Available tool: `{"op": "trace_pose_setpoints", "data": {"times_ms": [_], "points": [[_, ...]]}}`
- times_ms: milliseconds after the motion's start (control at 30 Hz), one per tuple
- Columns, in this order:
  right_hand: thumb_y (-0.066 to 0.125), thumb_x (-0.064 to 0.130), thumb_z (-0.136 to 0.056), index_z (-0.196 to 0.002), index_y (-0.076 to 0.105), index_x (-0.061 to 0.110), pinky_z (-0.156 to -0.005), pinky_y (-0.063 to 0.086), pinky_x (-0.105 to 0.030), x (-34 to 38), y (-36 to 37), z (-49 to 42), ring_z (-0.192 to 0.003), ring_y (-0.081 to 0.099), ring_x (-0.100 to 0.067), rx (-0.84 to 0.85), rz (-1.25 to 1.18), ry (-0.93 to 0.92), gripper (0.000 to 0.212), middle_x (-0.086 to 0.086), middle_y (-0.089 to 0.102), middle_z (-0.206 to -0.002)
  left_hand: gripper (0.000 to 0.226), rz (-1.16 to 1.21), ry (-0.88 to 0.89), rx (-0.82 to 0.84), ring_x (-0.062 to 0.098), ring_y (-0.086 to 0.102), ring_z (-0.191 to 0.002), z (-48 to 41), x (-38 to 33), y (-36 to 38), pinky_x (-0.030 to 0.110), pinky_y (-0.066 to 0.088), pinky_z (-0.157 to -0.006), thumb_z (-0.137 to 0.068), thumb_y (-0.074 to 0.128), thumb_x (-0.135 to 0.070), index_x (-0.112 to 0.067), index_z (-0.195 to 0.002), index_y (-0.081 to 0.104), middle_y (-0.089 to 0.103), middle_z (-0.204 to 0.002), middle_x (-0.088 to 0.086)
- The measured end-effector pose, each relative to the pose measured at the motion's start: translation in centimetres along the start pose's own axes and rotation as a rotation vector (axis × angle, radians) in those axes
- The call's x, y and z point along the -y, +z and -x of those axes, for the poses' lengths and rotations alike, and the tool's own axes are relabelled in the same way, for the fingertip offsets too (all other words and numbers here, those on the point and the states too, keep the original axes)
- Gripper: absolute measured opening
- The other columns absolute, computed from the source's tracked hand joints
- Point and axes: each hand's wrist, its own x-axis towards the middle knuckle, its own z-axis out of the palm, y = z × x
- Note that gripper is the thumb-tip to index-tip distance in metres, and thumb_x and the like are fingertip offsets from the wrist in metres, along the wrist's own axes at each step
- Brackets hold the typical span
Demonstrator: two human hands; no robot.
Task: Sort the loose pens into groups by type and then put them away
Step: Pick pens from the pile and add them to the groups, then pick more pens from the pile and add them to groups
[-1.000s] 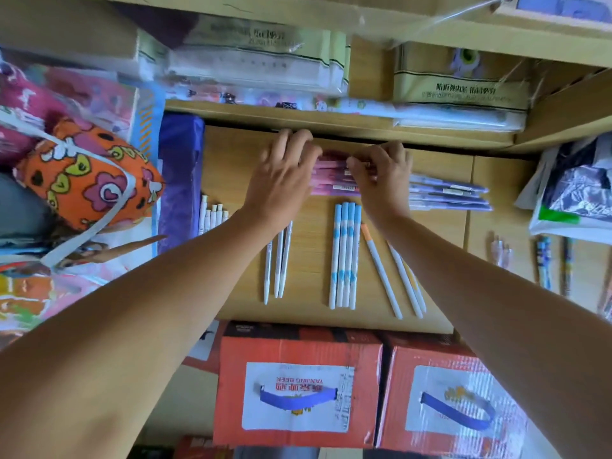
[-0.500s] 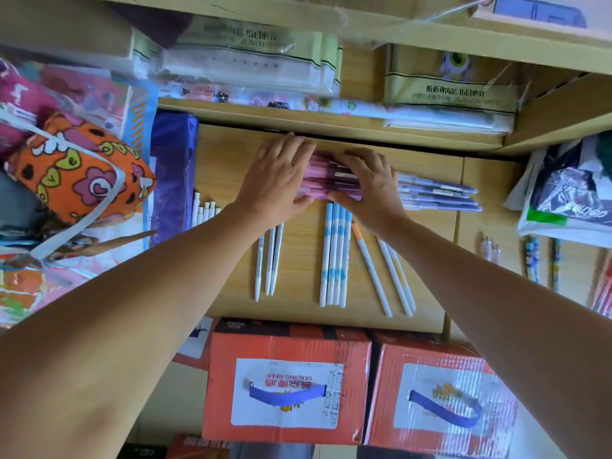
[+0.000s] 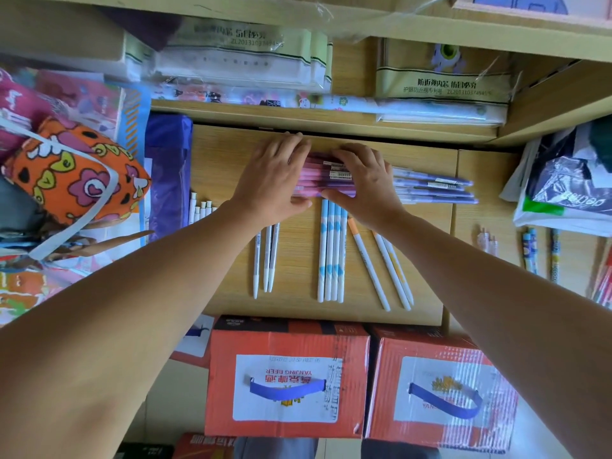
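A row of pink pens (image 3: 319,175) lies at the back of the wooden desk (image 3: 225,167). My left hand (image 3: 275,175) rests flat on its left end and my right hand (image 3: 366,182) on its right end. The fingers are fairly straight, and both thumbs lie against the near edge of the row. Purple pens (image 3: 433,190) stick out to the right of my right hand. Nearer me lie three white pens (image 3: 265,263), several blue-and-white pens (image 3: 331,253) and three white pens with orange ends (image 3: 381,270). Short white pens (image 3: 200,208) sit at the desk's left edge.
A purple bag (image 3: 169,173) and an orange patterned pouch (image 3: 76,173) crowd the left. Two red cardboard boxes (image 3: 288,379) stand below the desk's front edge. More pens (image 3: 530,250) and a plastic bag (image 3: 563,190) lie on the right. A shelf (image 3: 331,115) with packages is behind.
Both hands have flattened down over the pink pens; the right hand slid from touching them with its fingertips to covering their right end. The other pen groups have not moved.
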Motion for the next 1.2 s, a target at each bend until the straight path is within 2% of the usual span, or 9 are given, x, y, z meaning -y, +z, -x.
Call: {"op": "trace_pose_setpoints", "data": {"times_ms": [100, 200, 467, 667, 767, 833, 967, 1067, 1200], "points": [[0.047, 0.06, -0.076, -0.134, 0.052, 0.016, -0.099, 0.032, -0.041, 0.1, -0.5, 0.3, -0.12, 0.044, -0.029, -0.005, -0.013, 0.025, 0.073, -0.008, 0.051, -0.132, 0.088, 0.019, -0.001, -0.02, 0.033, 0.04, -0.13, 0.3, -0.2, -0.6, 0.044, 0.031, -0.11, -0.077, 0.057, -0.059, -0.004, -0.142, 0.035, 0.039, -0.145, 0.016], [0.058, 0.048, -0.081, -0.132, 0.054, 0.017, -0.095, 0.032, -0.037, 0.0, -1.3, 1.1, -0.119, 0.045, -0.028, -0.051, -0.051, 0.036, 0.059, -0.006, 0.053, -0.13, 0.075, 0.031, 0.014, -0.08, 0.032, 0.044, -0.126, 0.7, -0.9, -1.5, 0.043, 0.033, -0.108, -0.081, 0.045, -0.052, -0.004, -0.137, 0.041, 0.045, -0.138, 0.015], [0.059, 0.029, -0.086, -0.111, 0.065, 0.013, -0.084, 0.048, -0.039, -3.3, -5.4, 7.0, -0.1, 0.06, -0.023, -0.222, -0.18, 0.071, 0.03, -0.005, 0.062, -0.111, 0.031, 0.089, 0.112, -0.218, 0.028, 0.052, -0.1, 0.5, -8.2, -4.4, 0.038, 0.039, -0.087, -0.079, 0.046, -0.019, -0.012, -0.106, 0.059, 0.055, -0.107, 0.008], [0.055, 0.024, -0.086, -0.103, 0.067, 0.013, -0.07, 0.048, -0.031, -9.6, -9.1, 15.3, -0.08, 0.064, -0.018, -0.226, -0.256, 0.164, 0.023, -0.005, 0.063, -0.099, 0.037, 0.209, 0.203, -0.147, 0.031, 0.056, -0.093, -0.1, -19.4, -4.0, 0.041, 0.046, -0.076, -0.073, 0.034, -0.021, -0.013, -0.094, 0.064, 0.058, -0.094, 0.009], [0.049, 0.029, -0.085, -0.103, 0.066, 0.011, -0.068, 0.051, -0.037, -14.3, -11.2, 19.8, -0.08, 0.065, -0.024, -0.211, -0.219, 0.207, 0.03, -0.009, 0.062, -0.101, 0.035, 0.258, 0.219, -0.085, 0.033, 0.057, -0.086, -0.6, -26.1, -2.9, 0.039, 0.049, -0.071, -0.07, 0.039, -0.019, -0.012, -0.093, 0.064, 0.058, -0.091, 0.01], [0.057, 0.019, -0.084, -0.111, 0.063, 0.011, -0.069, 0.052, -0.043, -17.7, -12.1, 22.9, -0.089, 0.062, -0.034, -0.163, -0.188, 0.292, 0.029, -0.013, 0.056, -0.113, 0.029, 0.289, 0.187, -0.047, 0.035, 0.059, -0.089, -0.9, -30.5, -1.6, 0.039, 0.051, -0.073, -0.069, 0.054, -0.011, -0.012, -0.096, 0.065, 0.06, -0.095, 0.013], [0.065, 0.012, -0.083, -0.133, 0.052, 0.013, -0.095, 0.042, -0.041, -23.4, -12.6, 27.2, -0.121, 0.046, -0.037, 0.023, -0.059, 0.362, 0.051, -0.013, 0.039, -0.143, 0.042, 0.366, -0.036, 0.13, 0.044, 0.035, -0.131, -1.8, -38.6, 0.7, 0.048, 0.043, -0.099, -0.084, 0.057, -0.01, -0.015, -0.126, 0.055, 0.043, -0.133, 0.026], [0.06, 0.019, -0.089, -0.147, 0.035, 0.018, -0.104, 0.035, -0.04, -25.5, -12.7, 28.5, -0.133, 0.033, -0.031, 0.175, -0.004, 0.271, 0.063, -0.004, 0.023, -0.157, 0.06, 0.404, -0.162, 0.161, 0.034, 0.036, -0.13, -2.9, -42.4, 2.1, 0.043, 0.038, -0.105, -0.089, 0.056, -0.012, -0.023, -0.145, 0.036, 0.039, -0.134, 0.016], [0.056, 0.019, -0.091, -0.153, 0.019, 0.018, -0.107, 0.037, -0.041, -26.4, -12.3, 29.4, -0.137, 0.025, -0.028, 0.262, 0.009, 0.158, 0.072, 0.001, 0.017, -0.159, 0.065, 0.489, -0.283, 0.168, 0.034, 0.034, -0.131, -4.5, -45.1, 3.4, 0.043, 0.035, -0.107, -0.088, 0.057, -0.011, -0.015, -0.147, 0.031, 0.032, -0.142, 0.015]]}}
